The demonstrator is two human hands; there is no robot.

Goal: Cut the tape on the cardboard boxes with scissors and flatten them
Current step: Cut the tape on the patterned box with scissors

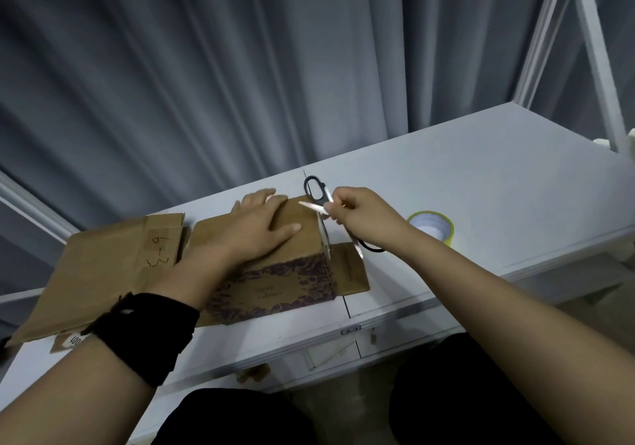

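White table [481, 187] before grey pleated curtain [206, 66]; white shelf frame [591, 49] at right. On table: one upright printed box [275, 290] mid-surface, flattened cardboard [103, 266] to its left, one yellow tape roll [448, 230]. Left hand [264, 224] flat, fingers straight, on box top. Right hand [364, 214] clenched around one pair of scissors [313, 188] at box's right edge.

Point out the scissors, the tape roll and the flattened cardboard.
scissors [319, 198], head view, on the black handle loop.
tape roll [448, 233], head view, on its yellow outer wall.
flattened cardboard [103, 273], head view, on the bare brown face near its middle.
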